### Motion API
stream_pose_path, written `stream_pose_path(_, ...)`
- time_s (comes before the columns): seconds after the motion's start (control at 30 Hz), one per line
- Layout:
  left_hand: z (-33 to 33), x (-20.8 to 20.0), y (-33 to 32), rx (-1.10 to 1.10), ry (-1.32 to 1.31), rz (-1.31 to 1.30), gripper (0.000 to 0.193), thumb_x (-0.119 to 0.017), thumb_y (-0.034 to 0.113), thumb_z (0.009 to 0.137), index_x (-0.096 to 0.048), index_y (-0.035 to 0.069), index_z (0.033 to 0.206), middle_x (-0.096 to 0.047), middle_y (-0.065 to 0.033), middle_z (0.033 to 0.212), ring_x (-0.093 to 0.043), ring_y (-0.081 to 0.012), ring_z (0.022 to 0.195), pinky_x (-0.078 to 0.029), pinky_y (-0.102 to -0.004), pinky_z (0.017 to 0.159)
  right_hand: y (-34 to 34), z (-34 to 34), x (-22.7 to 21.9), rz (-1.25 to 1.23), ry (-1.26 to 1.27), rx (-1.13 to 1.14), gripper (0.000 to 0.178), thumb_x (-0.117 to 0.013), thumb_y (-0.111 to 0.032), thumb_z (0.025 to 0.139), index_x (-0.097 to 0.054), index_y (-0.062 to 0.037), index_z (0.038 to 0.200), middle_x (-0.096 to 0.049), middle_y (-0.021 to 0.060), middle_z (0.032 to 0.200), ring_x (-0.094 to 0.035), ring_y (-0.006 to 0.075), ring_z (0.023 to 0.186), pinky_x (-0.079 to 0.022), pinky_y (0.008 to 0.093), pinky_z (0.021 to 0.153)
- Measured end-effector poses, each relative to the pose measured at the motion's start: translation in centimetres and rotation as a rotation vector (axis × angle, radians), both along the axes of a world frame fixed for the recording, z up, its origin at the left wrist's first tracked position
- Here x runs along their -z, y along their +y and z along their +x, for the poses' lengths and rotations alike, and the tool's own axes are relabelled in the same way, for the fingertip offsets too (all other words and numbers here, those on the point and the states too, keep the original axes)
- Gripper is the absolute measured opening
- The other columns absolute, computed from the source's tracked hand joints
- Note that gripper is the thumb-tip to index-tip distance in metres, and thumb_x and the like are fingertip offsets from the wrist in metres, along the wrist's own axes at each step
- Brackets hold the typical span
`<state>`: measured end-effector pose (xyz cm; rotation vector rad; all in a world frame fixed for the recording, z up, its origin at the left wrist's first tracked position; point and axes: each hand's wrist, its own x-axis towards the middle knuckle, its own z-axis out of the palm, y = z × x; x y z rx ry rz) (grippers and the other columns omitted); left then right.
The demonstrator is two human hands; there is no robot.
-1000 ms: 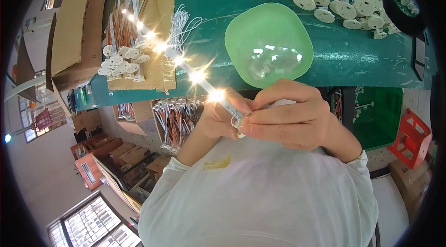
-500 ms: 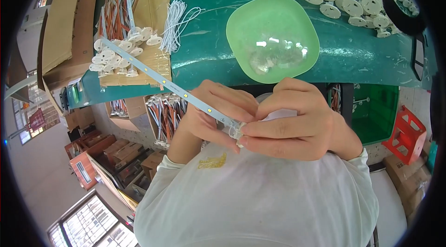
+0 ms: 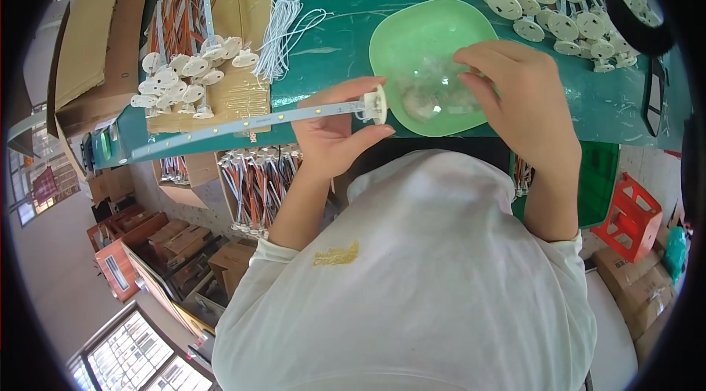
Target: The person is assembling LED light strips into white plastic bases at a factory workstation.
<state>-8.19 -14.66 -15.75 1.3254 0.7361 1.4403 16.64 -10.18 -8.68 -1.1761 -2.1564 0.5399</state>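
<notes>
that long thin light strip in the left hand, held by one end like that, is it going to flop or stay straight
The strip probably stays fairly stiff: the left hand holds only the end by the white round cap, yet it runs out nearly straight. It looks light for its length. Being so thin, it may bend if pushed sideways.

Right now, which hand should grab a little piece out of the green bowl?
Probably the right hand: its fingers already reach into the green bowl over the small clear parts. The left hand is busy holding the light strip by its white end cap.
</notes>
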Motion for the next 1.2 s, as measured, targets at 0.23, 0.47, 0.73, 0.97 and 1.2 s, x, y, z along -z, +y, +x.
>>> stream_pose_path(0.23, 0.1, 0.0, 0.0, -0.001, 0.057, -0.062, 0.052, -0.085, -0.005, 0.066, -0.065, -0.006, 0.114, -0.068, -0.0183, 0.115, -0.065, -0.0225, 0.103, -0.051, -0.0351, 0.09, 1.0, -1.1, 0.7, -0.139, -0.229, -0.051, 0.03, -0.068, 0.001, 0.071, -0.066, 0.0006, 0.101, -0.067, 0.0173, 0.086, -0.064, 0.0385, 0.079, -0.051, 0.0406, 0.071)
stream_pose_path(0.47, 0.0, -0.1, 0.4, 0.037, 0.074, -0.027, 0.052, -0.084, -0.006, 0.066, -0.065, -0.005, 0.114, -0.068, -0.0184, 0.115, -0.064, -0.0229, 0.103, -0.051, -0.0348, 0.09, 0.8, -1.2, 1.5, -0.221, -0.129, -0.085, 0.019, -0.062, 0.002, 0.075, -0.066, 0.0019, 0.093, -0.065, 0.0178, 0.082, -0.063, 0.0366, 0.075, -0.05, 0.0408, 0.067)
stream_pose_path(0.73, -0.1, -0.2, 0.4, 0.045, 0.074, -0.032, 0.052, -0.084, -0.006, 0.066, -0.064, -0.005, 0.114, -0.068, -0.0181, 0.114, -0.065, -0.0218, 0.102, -0.051, -0.0332, 0.087, 0.3, -1.3, 1.1, -0.096, -0.141, -0.127, 0.012, -0.063, 0.001, 0.079, -0.066, 0.0006, 0.09, -0.063, 0.0147, 0.078, -0.062, 0.0352, 0.074, -0.05, 0.0391, 0.064)
stream_pose_path(0.97, 0.0, -0.1, 0.4, 0.053, 0.077, -0.004, 0.052, -0.084, -0.006, 0.067, -0.064, -0.005, 0.115, -0.068, -0.018, 0.114, -0.064, -0.0217, 0.102, -0.051, -0.033, 0.088, -0.3, -0.9, 0.7, -0.13, 0.111, -0.084, 0.012, -0.065, 0.005, 0.078, -0.065, 0.0008, 0.09, -0.066, 0.0126, 0.086, -0.064, 0.0268, 0.073, -0.05, 0.0322, 0.064)
stream_pose_path(1.2, 0.6, -1.4, -0.2, -0.012, 0.051, -0.02, 0.054, -0.085, -0.004, 0.065, -0.064, -0.006, 0.115, -0.067, -0.0193, 0.114, -0.064, -0.0242, 0.104, -0.05, -0.0358, 0.09, -1.8, -1.6, 1.5, -0.464, 0.955, 0.072, 0.009, -0.064, 0.005, 0.088, -0.065, 0.0033, 0.097, -0.065, 0.0045, 0.089, -0.061, 0.0097, 0.078, -0.051, 0.0228, 0.071)
